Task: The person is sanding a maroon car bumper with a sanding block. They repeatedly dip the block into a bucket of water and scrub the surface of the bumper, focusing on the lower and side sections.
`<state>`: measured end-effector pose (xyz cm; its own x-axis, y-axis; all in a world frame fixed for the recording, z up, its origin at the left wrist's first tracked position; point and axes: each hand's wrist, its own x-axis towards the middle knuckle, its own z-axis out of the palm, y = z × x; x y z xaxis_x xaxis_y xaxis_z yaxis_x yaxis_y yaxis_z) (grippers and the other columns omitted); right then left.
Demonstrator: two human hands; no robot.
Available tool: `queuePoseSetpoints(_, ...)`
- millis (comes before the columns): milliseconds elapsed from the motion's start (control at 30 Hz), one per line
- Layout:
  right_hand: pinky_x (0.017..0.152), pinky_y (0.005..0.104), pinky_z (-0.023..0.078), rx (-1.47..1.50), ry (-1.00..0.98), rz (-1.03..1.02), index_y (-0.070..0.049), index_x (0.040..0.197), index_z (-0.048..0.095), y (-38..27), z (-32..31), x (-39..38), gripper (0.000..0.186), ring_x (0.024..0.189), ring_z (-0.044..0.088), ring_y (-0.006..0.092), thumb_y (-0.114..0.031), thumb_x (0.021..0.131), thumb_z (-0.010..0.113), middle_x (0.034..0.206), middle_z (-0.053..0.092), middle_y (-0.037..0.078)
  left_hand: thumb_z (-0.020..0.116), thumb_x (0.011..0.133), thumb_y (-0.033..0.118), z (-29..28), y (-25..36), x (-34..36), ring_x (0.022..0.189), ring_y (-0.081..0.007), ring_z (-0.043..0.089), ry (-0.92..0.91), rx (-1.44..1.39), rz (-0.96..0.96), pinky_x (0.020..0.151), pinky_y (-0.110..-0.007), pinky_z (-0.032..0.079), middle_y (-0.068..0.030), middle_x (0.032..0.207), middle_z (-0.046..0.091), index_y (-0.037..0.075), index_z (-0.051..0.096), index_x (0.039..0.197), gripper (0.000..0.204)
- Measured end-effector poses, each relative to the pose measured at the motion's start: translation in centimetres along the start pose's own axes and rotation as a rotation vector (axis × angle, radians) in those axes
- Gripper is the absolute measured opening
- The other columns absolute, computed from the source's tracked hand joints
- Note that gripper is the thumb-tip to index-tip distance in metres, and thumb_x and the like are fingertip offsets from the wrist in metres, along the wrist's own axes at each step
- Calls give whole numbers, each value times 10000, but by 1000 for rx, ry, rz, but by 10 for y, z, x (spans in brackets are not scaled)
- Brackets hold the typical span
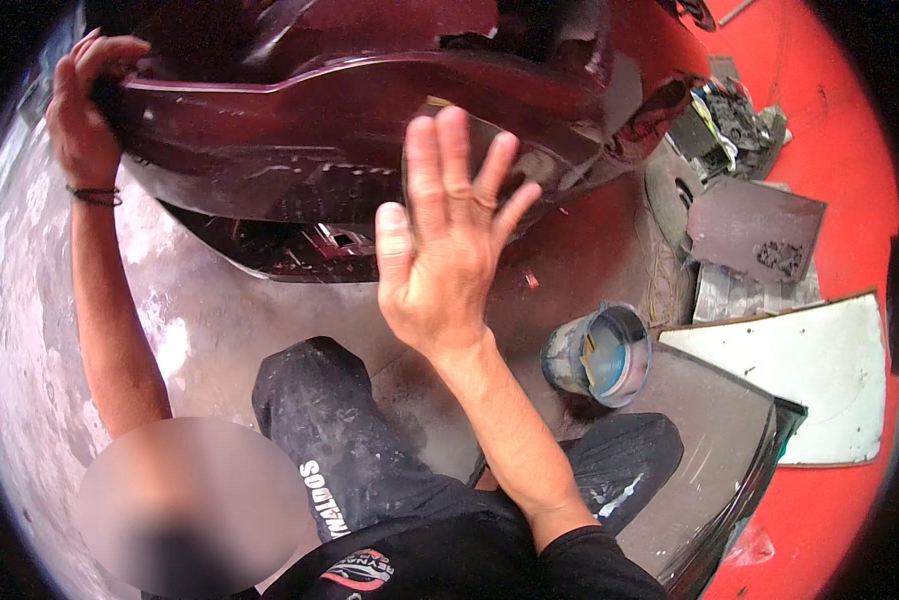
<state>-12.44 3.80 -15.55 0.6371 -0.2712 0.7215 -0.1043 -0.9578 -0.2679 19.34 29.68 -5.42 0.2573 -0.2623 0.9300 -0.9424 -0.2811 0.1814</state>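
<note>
hands (445, 235) are at maroon panel (300, 125), left and centre.

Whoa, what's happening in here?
A person has their left hand at the left end of a dark red car part. Their right hand is open, fingers spread, over the middle of it; I can't tell whether it touches. A bucket is beside their right knee.

Bucket (567, 358) is standing on grey floor (205, 290); a yellow strip (602, 364) is leaning inside. To its right, a white panel (815, 380) is lying on red floor (860, 200), a dark-edged sheet (705, 440) sitting just beside it. Beyond, a grey board (745, 228) is resting on scrap (755, 287); black debris (745, 125) is lying heaped.
</note>
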Motion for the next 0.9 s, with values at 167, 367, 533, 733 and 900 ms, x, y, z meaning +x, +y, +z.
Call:
queuePoseSetpoints(167,1276,806,-42,-125,56,57,-274,1765,346,116,-22,-21,663,1728,148,347,-355,1122,482,1856,265,14,62,1184,374,-3,-5,4,1053,-210,657,-50,13,11,1338,-449,286,-91,1090,787,1,776,1085,812)
queuePoseSetpoints(367,1135,360,443,264,-146,1050,-97,1604,613,277,-126,-66,660,1310,610,225,-500,1083,577,1476,677,89,154,1179,361,-11,-51,-8,1313,-293,615,-159,55,59,1331,-478,288,-151,1259,768,-47,747,1230,722)
queuePoseSetpoints(533,1185,405,427,94,-708,1017,-44,1557,638,356,-214,-91,682,1352,616,285,-509,1077,505,1498,691,179,159,1173,446,-38,-75,-7,1423,-327,564,-230,111,65,1339,-488,247,-180,1294,745,-72,730,1259,776)
queuePoseSetpoints(733,1068,543,510,-303,-952,826,109,1206,723,464,-225,-250,632,1187,694,489,-447,1088,448,1189,734,386,244,1171,395,-22,-66,-7,1500,-317,487,-121,-88,-83,1332,-491,243,-181,1307,753,-68,750,1249,691)
queuePoseSetpoints(900,1097,575,512,-463,-968,638,106,1130,749,511,-154,-352,574,1229,658,548,-376,1112,437,1246,706,394,331,1159,346,-2,-46,-7,1195,-223,691,-126,41,65,1298,-492,337,-125,1084,825,-37,787,1102,598)
